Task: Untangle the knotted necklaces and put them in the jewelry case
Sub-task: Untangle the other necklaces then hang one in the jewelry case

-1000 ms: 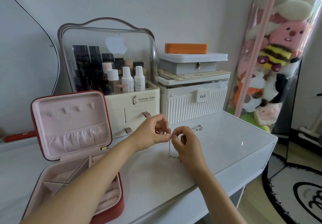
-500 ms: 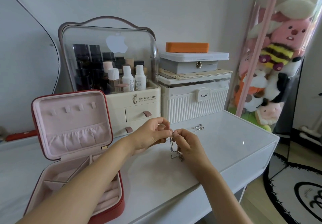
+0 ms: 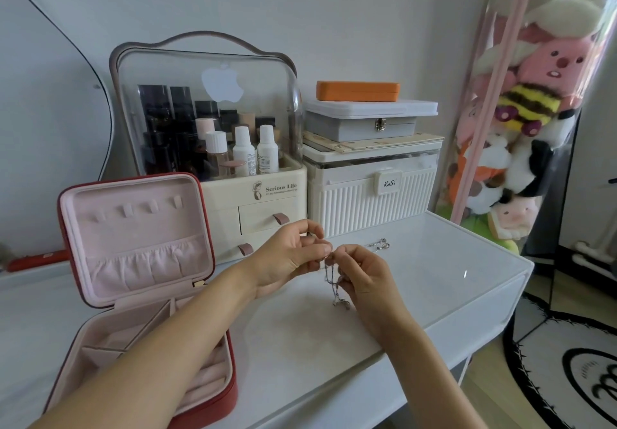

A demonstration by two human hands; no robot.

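A thin silver necklace (image 3: 334,283) hangs in a tangled strand between my two hands, its lower end touching the white table (image 3: 434,281). My left hand (image 3: 290,258) pinches its top with thumb and fingertips. Close against it, my right hand (image 3: 364,278) pinches the same chain just to the right. A second bit of silver chain (image 3: 379,245) lies on the table just behind my right hand. The red jewelry case (image 3: 140,281) with pink lining stands open at the left, its lid upright, its compartments partly hidden by my left forearm.
Behind my hands stand a cream cosmetics organiser (image 3: 213,148) with a clear dome and a white ribbed storage box (image 3: 374,191) stacked with a grey box and an orange case. A clear bag of plush toys (image 3: 521,128) hangs at the right. The table's front edge drops to a floor rug.
The necklace now hangs longer and straighter below my fingers. Both hands have stayed close together over the middle of the table, shifting only slightly.
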